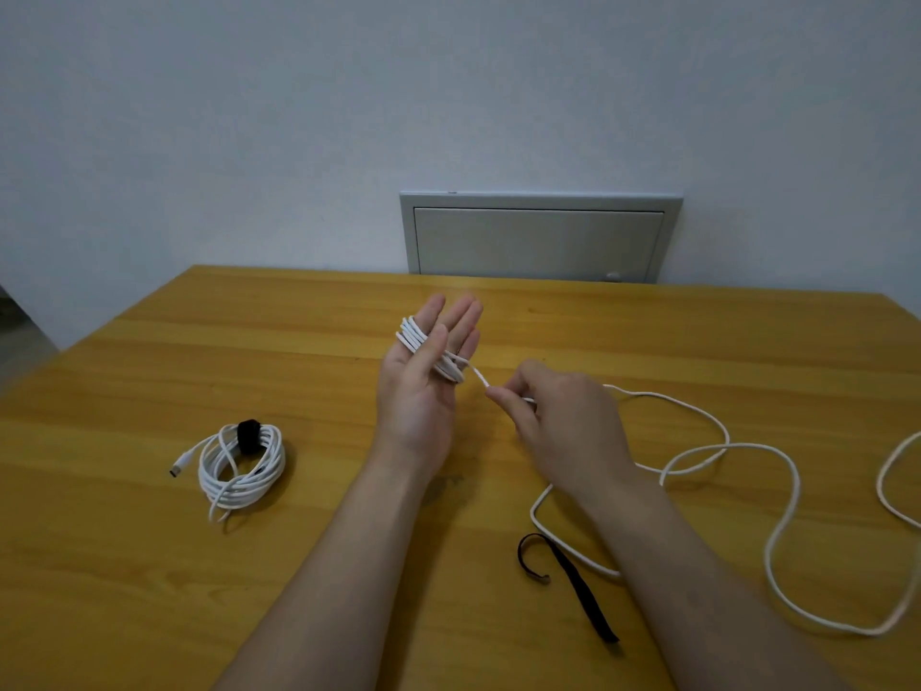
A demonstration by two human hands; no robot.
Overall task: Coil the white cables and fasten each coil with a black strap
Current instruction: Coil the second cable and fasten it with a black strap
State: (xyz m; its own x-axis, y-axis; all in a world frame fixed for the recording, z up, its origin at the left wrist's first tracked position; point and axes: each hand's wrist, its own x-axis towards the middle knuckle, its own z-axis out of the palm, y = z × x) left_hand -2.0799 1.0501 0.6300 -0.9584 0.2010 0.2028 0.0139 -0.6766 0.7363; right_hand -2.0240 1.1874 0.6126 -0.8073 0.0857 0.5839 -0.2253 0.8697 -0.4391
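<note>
The left hand was raised above the middle of the wooden desk, palm turned up toward the camera and its fingers held straight and close together, pointing away. Several turns of a white cable were wound around those fingers, with the thumb laid across the loops and pressing them against the palm. So the left hand held the growing coil rather than gripping it in a fist.

Just to the right, the right hand was seen from the back, its fingers pinched narrowly on the same cable a little way from the coil. A short taut run of cable joined the two hands. From the right hand the rest of the cable trailed loose over the right part of the desk in wide, wandering curves, reaching the right edge of the view.

A loose black strap lay flat on the desk near the person, beneath the right forearm and touching or just beside one bend of the cable; one end curled into a hook shape.

Well apart on the left lay a finished coil of white cable, bound at its far side by a black band, with a plug end sticking out to the left.

A grey wall panel stood behind the desk's far edge.
</note>
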